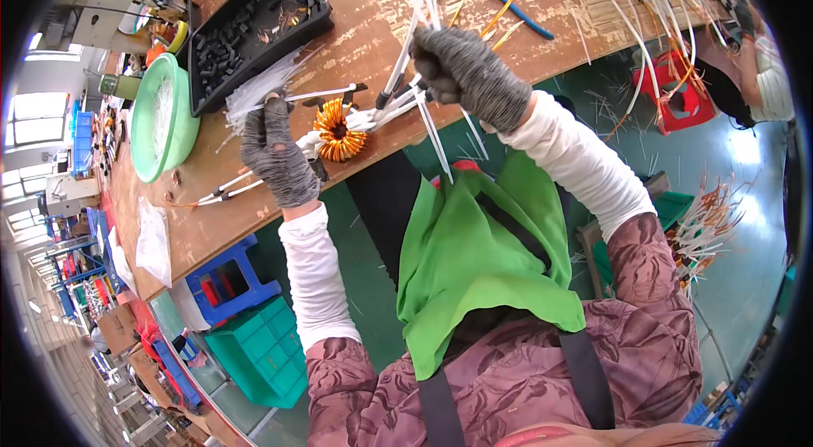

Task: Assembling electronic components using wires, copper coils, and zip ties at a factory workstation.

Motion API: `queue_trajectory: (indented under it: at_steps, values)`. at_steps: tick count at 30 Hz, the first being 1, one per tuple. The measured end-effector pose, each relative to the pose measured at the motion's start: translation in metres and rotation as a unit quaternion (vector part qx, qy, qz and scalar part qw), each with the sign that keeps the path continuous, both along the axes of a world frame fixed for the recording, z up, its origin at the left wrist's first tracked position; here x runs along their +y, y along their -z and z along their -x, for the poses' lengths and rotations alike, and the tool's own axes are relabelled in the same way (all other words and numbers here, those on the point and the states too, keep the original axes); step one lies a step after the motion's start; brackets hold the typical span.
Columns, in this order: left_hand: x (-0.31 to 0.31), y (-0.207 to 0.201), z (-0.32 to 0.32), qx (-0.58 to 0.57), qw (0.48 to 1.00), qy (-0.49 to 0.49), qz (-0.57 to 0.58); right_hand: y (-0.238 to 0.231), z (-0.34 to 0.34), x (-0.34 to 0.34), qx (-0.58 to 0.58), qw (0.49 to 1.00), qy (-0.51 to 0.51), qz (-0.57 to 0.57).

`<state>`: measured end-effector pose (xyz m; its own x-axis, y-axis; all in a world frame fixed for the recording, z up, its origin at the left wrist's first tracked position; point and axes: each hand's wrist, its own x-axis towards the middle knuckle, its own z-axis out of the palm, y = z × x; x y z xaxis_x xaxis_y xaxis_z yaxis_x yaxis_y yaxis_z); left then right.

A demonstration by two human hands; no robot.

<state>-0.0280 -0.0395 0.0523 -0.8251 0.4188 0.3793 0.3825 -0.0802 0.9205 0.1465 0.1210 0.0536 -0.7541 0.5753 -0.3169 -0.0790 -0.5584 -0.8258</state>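
Copper-wound coil (353, 143) sits between the hands, just right of the left hand (281, 146), at the table (364, 2) edge. Right hand (474, 74) is closed in a fist around white sleeved leads (432, 11). Left hand has fingers curled beside thin clear tubes (254, 96); can't tell if it grips any. Black tray (271, 59) beyond left hand, green basin (185, 134) left of it; blue-handled cutters (530, 21) beyond right hand.

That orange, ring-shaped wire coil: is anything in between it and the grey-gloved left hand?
Yes, white tubular sleeves, just left of the orange, ring-shaped wire coil, lie between it and the grey-gloved left hand.
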Motion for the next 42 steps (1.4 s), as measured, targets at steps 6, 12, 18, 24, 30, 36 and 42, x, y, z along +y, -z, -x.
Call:
queue_trajectory:
  at_steps: [6,12,18,24,30,36,42]
  values:
    - [-0.006,0.049,0.006,-0.141,0.989,-0.012,-0.037,0.064,0.014,-0.013,-0.01,0.999,0.015,-0.042]
    - [-0.015,0.064,0.004,-0.145,0.989,-0.016,0.0,0.04,0.026,0.0,-0.119,0.962,-0.18,-0.168]
    - [-0.014,0.067,0.002,-0.13,0.991,0.019,-0.032,0.027,0.04,-0.007,-0.223,0.938,-0.233,-0.13]
    - [-0.018,0.068,0.007,-0.105,0.993,0.045,-0.01,0.034,0.023,-0.011,-0.08,0.993,-0.042,-0.075]
    - [0.003,0.038,0.002,-0.164,0.986,0.01,-0.015,0.026,0.011,0.005,-0.133,0.982,-0.066,-0.12]
    - [0.05,0.035,-0.004,-0.106,0.992,0.07,0.001,0.019,0.005,0.01,-0.184,0.959,-0.156,-0.148]
    - [0.067,0.036,0.004,-0.241,0.957,0.15,0.068,0.036,-0.004,0.018,-0.07,0.983,-0.167,-0.031]
